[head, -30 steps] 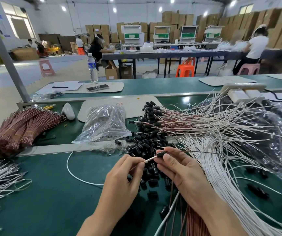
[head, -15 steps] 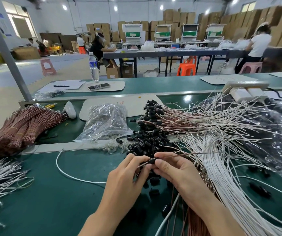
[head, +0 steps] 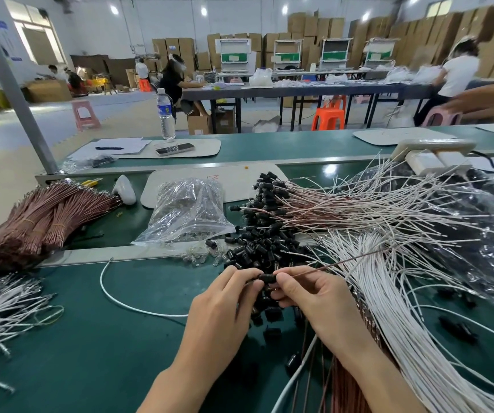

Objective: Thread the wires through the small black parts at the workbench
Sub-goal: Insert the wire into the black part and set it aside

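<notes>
Head view: a small black part is pinched between the fingertips of the left hand and the right hand, just below centre, with a thin brown wire running out toward 2 o'clock. A slip is judged likely: the wire could back out if the pinch is eased, or be snagged by the white wires at 3 o'clock. The green workbench is strewn with loose black parts at 12 o'clock; stacked cartons are seen across the warehouse hall.
</notes>
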The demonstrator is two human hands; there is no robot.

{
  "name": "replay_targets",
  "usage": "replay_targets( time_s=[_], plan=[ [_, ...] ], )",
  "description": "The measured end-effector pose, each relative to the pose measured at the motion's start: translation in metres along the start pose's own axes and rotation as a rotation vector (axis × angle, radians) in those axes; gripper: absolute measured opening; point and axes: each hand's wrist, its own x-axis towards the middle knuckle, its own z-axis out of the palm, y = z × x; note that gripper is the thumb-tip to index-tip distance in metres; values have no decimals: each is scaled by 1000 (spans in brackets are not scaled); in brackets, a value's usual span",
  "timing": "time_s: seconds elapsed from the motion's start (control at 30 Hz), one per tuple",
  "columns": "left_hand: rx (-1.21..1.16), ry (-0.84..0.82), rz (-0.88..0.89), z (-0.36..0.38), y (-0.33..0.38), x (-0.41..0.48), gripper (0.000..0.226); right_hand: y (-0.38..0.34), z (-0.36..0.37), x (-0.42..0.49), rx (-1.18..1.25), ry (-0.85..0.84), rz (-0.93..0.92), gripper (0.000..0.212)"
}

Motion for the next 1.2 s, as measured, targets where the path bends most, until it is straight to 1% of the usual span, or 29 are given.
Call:
replay_targets(
  time_s=[0.23,0.43,0.6,0.77,0.9,1.03,1.2],
  plan=[
    [-12,1,2,2,-3,-2,14,3,-2,-2,-97,-17,-13,7],
    [-39,-49,-18,2,-2,-3,21,8,-2,-2,-134,-9,-32,7],
    [-61,-83,-36,3,-2,-4,25,12,-4,-1,-223,-20,-46,6],
    [-151,-61,-35,2,-3,-3,16,12,-4,-1,-231,-41,-38,6],
    [-207,-54,-29,2,-4,-1,17,9,-5,-1,-207,-62,-27,6],
    [-168,-11,-15,3,-4,-1,19,7,-4,-1,-160,-50,-1,7],
    [-145,37,-9,3,-1,-4,23,7,-1,-2,-190,7,-15,7]
  ],
)
